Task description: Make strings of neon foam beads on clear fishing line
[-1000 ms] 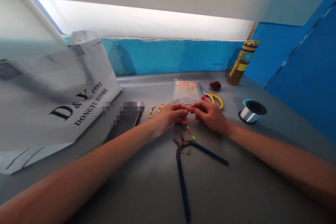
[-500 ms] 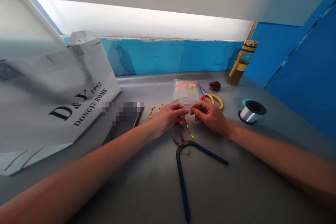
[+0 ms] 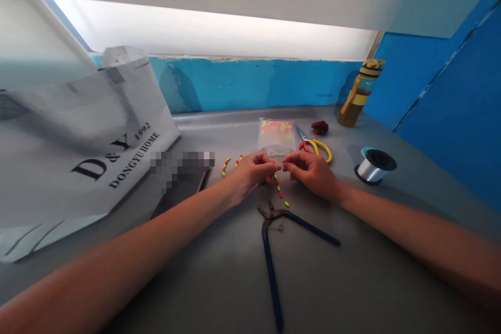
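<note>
On a table (image 3: 219, 287), a person's left hand (image 3: 254, 171) and right hand (image 3: 311, 173) face each other, fingertips close together. Beads (image 3: 278, 188) run from beneath the left hand toward pliers (image 3: 273, 214), which lie in front. More beads rest left of that hand; farther left are a flat object (image 3: 182, 188), perhaps a phone, and a large bag (image 3: 102, 141). Behind the hands lies a packet (image 3: 276, 138), scissors (image 3: 321, 150) at its right, a small bundle (image 3: 320, 127) beyond them. Right of the right hand is a spool (image 3: 371, 170); farther back, a bottle (image 3: 354, 100).
</note>
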Available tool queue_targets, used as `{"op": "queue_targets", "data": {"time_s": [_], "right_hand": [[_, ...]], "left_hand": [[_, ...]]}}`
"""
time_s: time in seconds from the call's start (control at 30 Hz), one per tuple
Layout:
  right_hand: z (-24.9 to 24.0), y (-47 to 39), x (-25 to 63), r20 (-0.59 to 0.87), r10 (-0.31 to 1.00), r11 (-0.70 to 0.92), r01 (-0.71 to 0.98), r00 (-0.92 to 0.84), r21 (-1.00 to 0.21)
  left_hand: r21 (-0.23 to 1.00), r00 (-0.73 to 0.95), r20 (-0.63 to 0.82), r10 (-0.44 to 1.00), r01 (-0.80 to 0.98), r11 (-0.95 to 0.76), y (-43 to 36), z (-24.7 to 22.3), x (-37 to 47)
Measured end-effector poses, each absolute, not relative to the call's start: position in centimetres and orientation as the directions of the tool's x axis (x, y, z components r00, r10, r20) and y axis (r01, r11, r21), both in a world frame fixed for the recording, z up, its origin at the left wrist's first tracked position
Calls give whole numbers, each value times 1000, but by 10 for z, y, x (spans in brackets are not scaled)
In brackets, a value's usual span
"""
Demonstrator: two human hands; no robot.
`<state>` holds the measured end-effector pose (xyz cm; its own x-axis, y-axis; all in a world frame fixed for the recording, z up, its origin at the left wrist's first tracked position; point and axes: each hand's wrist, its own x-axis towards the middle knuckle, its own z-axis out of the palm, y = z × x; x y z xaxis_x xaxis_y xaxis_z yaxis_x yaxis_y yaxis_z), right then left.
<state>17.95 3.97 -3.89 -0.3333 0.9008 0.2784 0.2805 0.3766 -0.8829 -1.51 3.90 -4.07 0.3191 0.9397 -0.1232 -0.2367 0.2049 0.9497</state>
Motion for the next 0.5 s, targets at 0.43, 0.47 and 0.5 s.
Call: {"op": "queue_targets", "data": {"time_s": [0.43,0.47,0.5], "right_hand": [[-40,42,182,342,836,496,325,-430,-805],[-41,43,182,344,829,506,329,-441,-798],[-41,43,183,341,825,510,332,-451,-793]], "left_hand": [[969,323,-164,932,-122,213,39,-38,-16],[970,324,-163,932,-119,211,39,-38,-16],[971,326,-162,931,-113,209,38,-38,-16]]}}
